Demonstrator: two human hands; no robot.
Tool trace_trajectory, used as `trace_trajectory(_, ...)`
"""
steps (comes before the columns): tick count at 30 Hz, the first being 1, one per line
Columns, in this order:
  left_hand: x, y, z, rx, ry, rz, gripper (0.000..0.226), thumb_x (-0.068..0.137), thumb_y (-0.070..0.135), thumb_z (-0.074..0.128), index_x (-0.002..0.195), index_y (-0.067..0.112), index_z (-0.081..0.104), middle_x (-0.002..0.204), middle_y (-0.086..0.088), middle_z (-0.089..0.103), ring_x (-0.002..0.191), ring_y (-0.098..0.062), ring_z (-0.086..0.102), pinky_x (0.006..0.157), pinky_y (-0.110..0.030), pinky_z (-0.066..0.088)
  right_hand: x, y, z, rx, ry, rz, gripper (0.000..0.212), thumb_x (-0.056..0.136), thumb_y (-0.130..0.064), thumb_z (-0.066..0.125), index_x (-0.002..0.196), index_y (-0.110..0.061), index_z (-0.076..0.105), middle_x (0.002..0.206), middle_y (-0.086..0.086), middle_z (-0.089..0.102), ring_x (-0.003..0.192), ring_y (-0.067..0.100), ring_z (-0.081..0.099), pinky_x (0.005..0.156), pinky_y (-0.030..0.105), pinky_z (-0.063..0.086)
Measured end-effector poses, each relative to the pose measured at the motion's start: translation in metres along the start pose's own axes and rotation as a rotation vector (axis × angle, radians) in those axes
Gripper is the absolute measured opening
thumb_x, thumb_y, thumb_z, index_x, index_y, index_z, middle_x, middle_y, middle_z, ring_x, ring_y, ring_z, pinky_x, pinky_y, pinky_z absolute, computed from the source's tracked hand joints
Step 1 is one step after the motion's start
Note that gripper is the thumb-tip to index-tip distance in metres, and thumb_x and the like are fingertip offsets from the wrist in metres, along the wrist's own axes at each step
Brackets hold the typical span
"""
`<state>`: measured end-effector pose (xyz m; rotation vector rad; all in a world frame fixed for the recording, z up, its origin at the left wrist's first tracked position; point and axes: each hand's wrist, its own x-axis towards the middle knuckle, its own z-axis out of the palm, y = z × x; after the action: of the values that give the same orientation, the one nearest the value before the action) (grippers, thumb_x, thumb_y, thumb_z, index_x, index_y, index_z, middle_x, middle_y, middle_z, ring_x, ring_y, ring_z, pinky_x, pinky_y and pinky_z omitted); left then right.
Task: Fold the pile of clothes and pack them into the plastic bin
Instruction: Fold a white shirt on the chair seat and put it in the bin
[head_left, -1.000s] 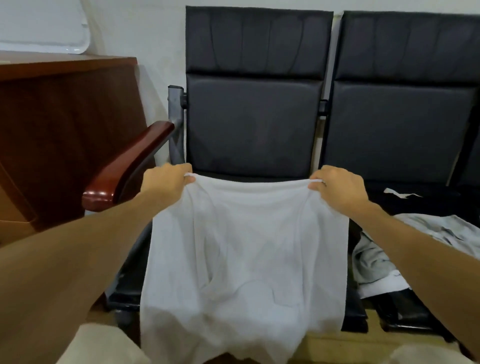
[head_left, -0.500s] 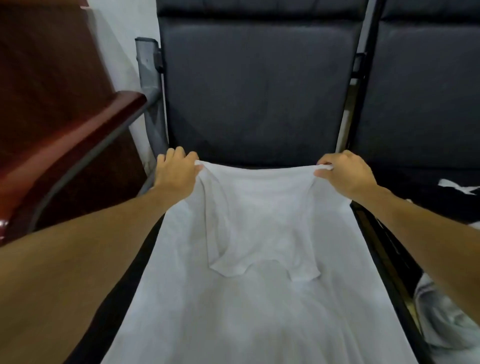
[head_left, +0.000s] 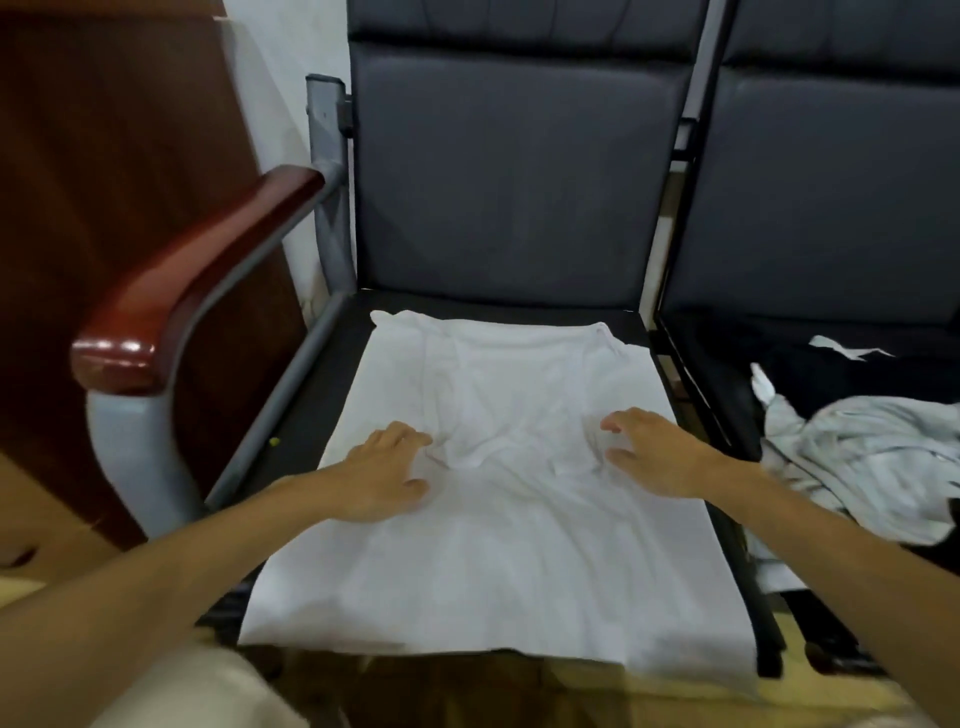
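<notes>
Head view, both grips (head_left: 382, 470) (head_left: 657, 454) spread, touching shirt (head_left: 498, 545)

A single wide-angle camera, worn on the person's head, gives the only view; it faces forward and steeply down onto the seat (head_left: 332, 375) of a dark chair, near enough that both forearms run in from the picture's bottom corners; the left hand (head_left: 382, 470) and right hand (head_left: 657, 452) sit about mid-seat, on a white shirt (head_left: 498, 561) that spreads from the seat's back edge past its front edge; the backrest (head_left: 509, 182) fills the top of the view; the wooden armrest (head_left: 208, 270) beyond the seat's left edge curves with the lens; past the right edge, a neighbouring seat (head_left: 719, 387) with a grey garment (head_left: 857, 457) is cut by the frame.
</notes>
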<state>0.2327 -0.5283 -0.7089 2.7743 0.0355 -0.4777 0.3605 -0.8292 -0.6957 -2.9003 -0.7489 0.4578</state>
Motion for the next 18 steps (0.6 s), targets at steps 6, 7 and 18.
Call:
trace_trajectory(6,-0.047,-0.002,0.017,0.131,-0.186,0.005,0.065,0.101,0.051,0.024,0.154,0.022,-0.002,0.161,0.002,-0.002,0.148,-0.018,0.001,0.12,-0.032,0.005,-0.063,-0.006,0.015,-0.15,-0.193,-0.103,0.072,0.096,-0.064,0.018,0.148,-0.015,0.023,0.154,-0.001,0.026,0.142,0.023,0.024,0.114,0.036,0.022)
trace_trajectory(7,-0.05,-0.005,0.018,0.173,-0.203,0.003,0.065,0.101,0.052,0.02,0.154,0.023,-0.005,0.161,0.003,-0.007,0.148,-0.017,-0.003,0.12,-0.031,0.001,-0.07,0.0,0.017,-0.227,-0.231,-0.118,0.081,0.091,-0.071,0.011,0.15,-0.016,0.018,0.157,-0.003,0.018,0.146,0.02,0.015,0.117,0.036,0.015)
trace_trajectory(18,-0.07,-0.024,0.019,0.263,0.001,0.017,0.056,0.103,0.041,0.027,0.152,0.018,0.014,0.157,-0.004,0.017,0.141,-0.017,0.024,0.116,-0.028,0.019,-0.092,0.024,0.021,-0.319,-0.173,-0.028,0.058,0.103,-0.05,0.02,0.154,-0.031,0.001,0.162,-0.007,-0.011,0.148,0.013,-0.013,0.117,0.049,-0.013)
